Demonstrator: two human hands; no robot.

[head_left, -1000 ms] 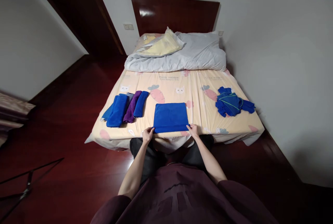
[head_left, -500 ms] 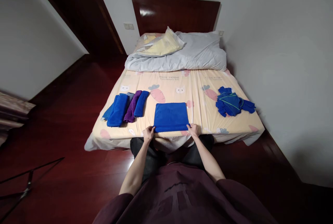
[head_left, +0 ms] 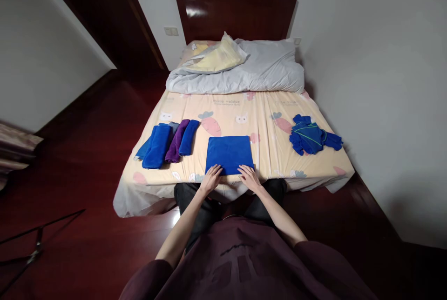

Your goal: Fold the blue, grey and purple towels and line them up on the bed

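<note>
A folded blue towel lies flat near the foot edge of the bed. My left hand rests on its near left part with fingers stretched out flat. My right hand lies on its near right part, fingers also spread and open. Neither hand grips anything. To the left sit several rolled towels, blue and purple, side by side. A crumpled heap of blue cloths sits at the bed's right side.
A grey duvet with a yellow pillow is bunched at the dark wooden headboard. White wall runs close along the right. Dark red wooden floor lies left, with a thin metal stand at the lower left.
Both hands left the towel's near corners and moved inward onto its near edge, now lying flat with fingers open. The camera tilted slightly.
</note>
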